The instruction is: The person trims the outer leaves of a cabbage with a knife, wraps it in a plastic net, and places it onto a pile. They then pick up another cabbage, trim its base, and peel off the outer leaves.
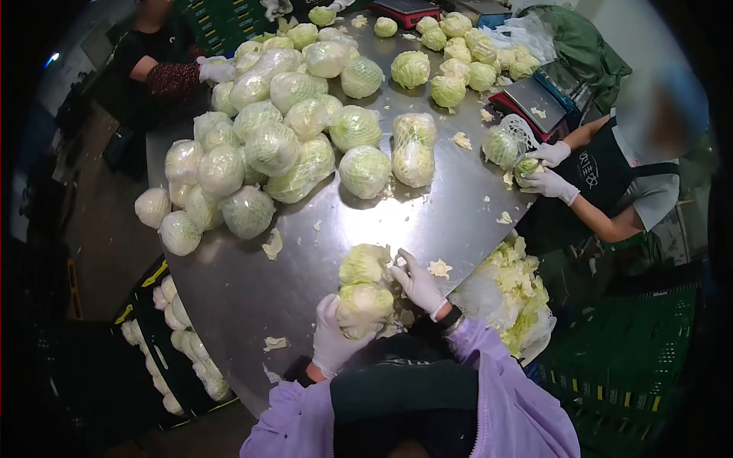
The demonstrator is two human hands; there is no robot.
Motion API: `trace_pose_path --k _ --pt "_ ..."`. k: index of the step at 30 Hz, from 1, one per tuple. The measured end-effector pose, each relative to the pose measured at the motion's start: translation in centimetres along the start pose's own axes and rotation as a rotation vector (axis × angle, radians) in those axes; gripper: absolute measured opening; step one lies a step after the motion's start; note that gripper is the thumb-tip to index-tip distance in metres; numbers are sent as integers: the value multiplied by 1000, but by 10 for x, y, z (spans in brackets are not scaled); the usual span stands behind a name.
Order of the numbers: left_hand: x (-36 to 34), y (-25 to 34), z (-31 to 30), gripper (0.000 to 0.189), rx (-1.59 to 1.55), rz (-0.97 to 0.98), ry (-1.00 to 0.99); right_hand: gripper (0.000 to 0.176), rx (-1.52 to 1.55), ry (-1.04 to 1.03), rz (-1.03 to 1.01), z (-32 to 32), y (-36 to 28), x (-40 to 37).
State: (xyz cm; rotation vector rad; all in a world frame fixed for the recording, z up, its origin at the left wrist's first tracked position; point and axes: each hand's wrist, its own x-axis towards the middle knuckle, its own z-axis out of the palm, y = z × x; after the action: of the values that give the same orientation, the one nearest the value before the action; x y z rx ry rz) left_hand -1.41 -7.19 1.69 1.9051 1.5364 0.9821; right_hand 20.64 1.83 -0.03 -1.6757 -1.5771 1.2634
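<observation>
Two pale green cabbages lie one behind the other at the near edge of the metal table (305,252). My left hand (336,340), in a white glove, is wrapped round the left side of the nearer cabbage (365,309). The farther cabbage (365,264) touches it. Just right of the farther one is my right hand (418,284), also gloved, with thumb and fingers curled near a small white piece. Whether the fingers grip that piece is too small to tell. Leaf scraps (440,268) lie to its right.
Wrapped cabbages (271,149) are heaped at the back left, unwrapped ones (458,57) at the back right. A co-worker's gloved hands (548,174) hold a cabbage on the right; another person (156,57) stands back left. A bag of leaves (508,298) and crates (626,351) flank the table.
</observation>
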Motion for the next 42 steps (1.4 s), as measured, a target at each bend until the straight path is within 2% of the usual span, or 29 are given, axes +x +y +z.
trace_pose_path --k 2,4,6,8,10,12,16,19,22,24,28,30,34,36,40,42 --pt "1 4 6 96 16 -64 44 55 -55 -15 6 -5 -15 -20" --pt "3 9 10 97 32 -124 81 56 -125 86 -332 10 -11 -41" --pt "7 15 12 97 70 -102 82 58 -179 29 -333 21 -14 -49" --pt "7 17 13 97 100 -106 65 60 -245 -54 -146 22 -31 -56" --pt "8 19 14 97 131 -108 49 60 -269 -70 -116 22 -30 -54" --pt "10 21 15 98 130 -138 40 57 -224 4 -235 24 -17 -50" --pt "16 26 14 98 158 -140 36 52 -131 4 -290 20 1 -44" --pt "16 29 13 97 163 -229 0 54 -53 -8 -320 18 0 -43" --pt "13 28 12 96 181 -202 -20 59 -87 5 -258 17 -12 -42" --pt "12 24 14 95 149 -151 30 60 107 -90 -108 13 -17 -37" --pt "15 15 6 94 58 -167 29 54 78 -25 -217 10 -4 -41" --pt "13 11 0 93 -10 -146 22 49 166 -145 180 6 1 -43" --pt "3 -14 -13 91 -60 -148 -18 47 401 -169 244 11 22 -33" --pt "-4 -33 -19 91 -621 -424 -139 47 294 -124 166 14 17 -29" --pt "-12 -55 -47 100 -685 -467 -281 49 534 -120 284 8 32 -22" --pt "-17 -49 -54 99 -732 -476 -251 50 283 -197 273 0 37 -19"
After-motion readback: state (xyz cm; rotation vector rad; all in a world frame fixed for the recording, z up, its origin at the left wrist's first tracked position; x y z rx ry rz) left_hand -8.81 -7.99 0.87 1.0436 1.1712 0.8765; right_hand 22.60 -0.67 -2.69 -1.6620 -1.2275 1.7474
